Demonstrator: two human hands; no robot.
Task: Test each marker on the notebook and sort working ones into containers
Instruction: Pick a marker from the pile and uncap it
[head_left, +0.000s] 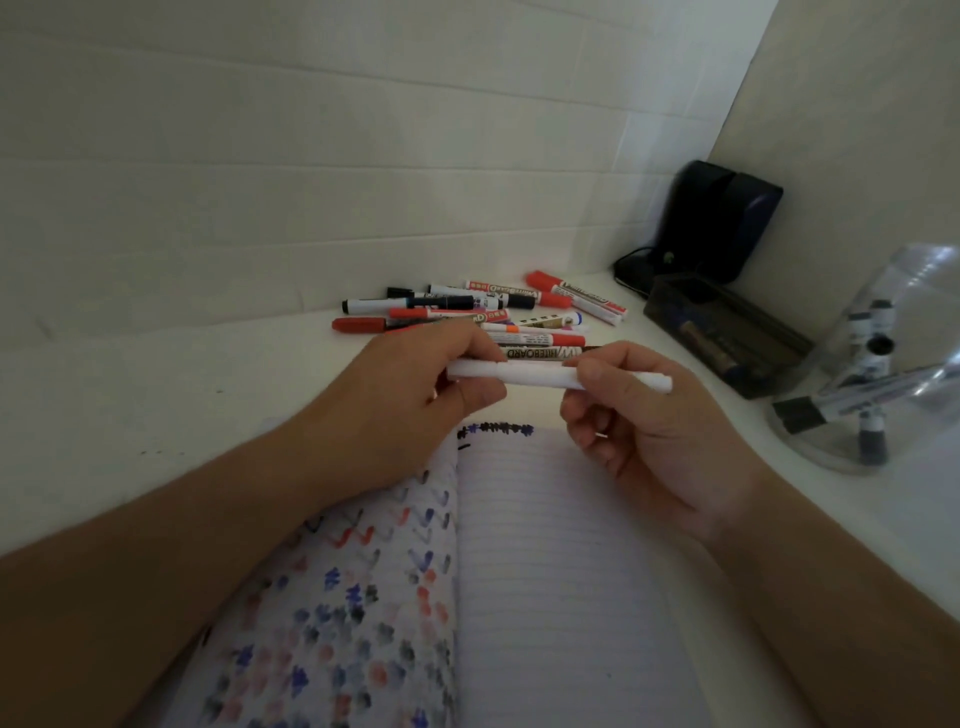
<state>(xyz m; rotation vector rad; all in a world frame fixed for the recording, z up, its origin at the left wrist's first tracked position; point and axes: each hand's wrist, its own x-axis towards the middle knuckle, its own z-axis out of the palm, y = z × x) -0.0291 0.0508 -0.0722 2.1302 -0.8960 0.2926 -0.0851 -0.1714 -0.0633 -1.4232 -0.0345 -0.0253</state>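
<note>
Marker: a white marker (540, 375) is held level in the air above the top edge of the notebook (561, 545), its long axis running left to right across the view, the narrower end pointing right; its colour cannot be told.
Left hand: the left hand (410, 395) grips the marker's left end, thumb below and fingers curled over the top.
Right hand: the right hand (649, 426) pinches the marker's right part between thumb and forefinger, the other fingers loosely curled beneath.
Notebook: it lies open on the white desk (156, 395) under both forearms; the left page is covered with red, blue and black test marks, the ruled right page bears a short row of dark blue and black marks along its top.
Marker pile: beyond the notebook's top edge lies a loose heap of markers (483, 312) with red, black and blue caps.
Containers: to the right of the notebook stand a dark rectangular box (727, 332) holding a few markers and, nearer, a clear round container (878, 374) with several markers inside.
Corner: behind the dark box sits a black device (722, 223) against the wall.
</note>
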